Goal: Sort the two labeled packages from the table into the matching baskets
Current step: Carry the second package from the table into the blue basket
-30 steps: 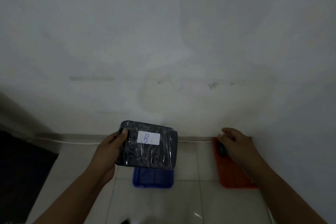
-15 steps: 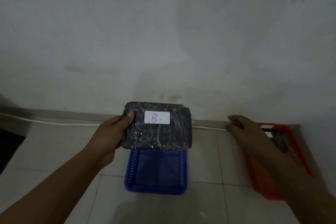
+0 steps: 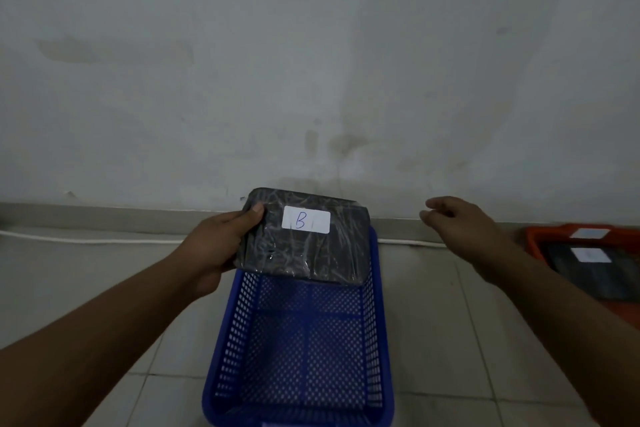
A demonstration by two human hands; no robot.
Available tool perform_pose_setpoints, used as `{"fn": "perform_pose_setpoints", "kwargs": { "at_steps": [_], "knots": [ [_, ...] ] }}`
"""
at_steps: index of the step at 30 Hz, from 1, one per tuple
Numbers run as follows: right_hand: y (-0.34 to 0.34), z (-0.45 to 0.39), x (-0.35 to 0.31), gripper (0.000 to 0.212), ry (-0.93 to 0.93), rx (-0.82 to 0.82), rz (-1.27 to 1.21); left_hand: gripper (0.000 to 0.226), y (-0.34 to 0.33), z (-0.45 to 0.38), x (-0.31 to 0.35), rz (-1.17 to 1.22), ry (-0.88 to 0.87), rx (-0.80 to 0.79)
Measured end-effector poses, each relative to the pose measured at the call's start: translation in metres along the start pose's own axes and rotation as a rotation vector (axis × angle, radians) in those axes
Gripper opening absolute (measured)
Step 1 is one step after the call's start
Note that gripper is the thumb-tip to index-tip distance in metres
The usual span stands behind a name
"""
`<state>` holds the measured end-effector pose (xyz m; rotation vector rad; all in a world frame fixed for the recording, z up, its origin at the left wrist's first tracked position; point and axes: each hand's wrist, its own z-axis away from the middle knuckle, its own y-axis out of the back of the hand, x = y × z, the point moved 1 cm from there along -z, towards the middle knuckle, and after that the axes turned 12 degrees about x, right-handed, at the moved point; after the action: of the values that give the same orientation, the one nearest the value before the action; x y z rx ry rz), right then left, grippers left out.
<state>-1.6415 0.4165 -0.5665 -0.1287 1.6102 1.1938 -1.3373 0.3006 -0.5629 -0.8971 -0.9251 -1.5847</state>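
Note:
My left hand grips the left edge of a dark, plastic-wrapped package with a white label reading "B". The package hangs over the far end of a blue mesh basket that stands on the tiled floor with nothing inside it. My right hand floats to the right of the package, fingers loosely curled and holding nothing. At the far right, an orange basket holds a second dark package with a white label whose writing I cannot read.
A stained grey wall rises right behind both baskets. A white cable runs along the floor at the wall's base. Pale floor tiles lie between the two baskets and left of the blue one.
The view has closed in and shifted left, so the blue basket looks larger. The package has come lower over the basket's far end. My right hand has drawn away from the orange basket.

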Motion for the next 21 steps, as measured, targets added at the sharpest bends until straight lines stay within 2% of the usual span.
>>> {"fn": "perform_pose_setpoints", "kwargs": {
  "at_steps": [11,16,21],
  "knots": [
    [-0.03,0.004,0.049,0.038,-0.004,0.02,0.106,0.028,-0.011,-0.026,-0.043,0.06,0.135,-0.044],
    [-0.043,0.0,0.062,0.038,-0.051,0.001,0.098,0.05,-0.017,-0.038,-0.061,0.016,0.175,0.013],
    [-0.068,0.006,0.07,0.048,-0.124,-0.114,0.122,0.055,-0.022,-0.048,-0.074,-0.025,0.191,0.042]
  ]
}}
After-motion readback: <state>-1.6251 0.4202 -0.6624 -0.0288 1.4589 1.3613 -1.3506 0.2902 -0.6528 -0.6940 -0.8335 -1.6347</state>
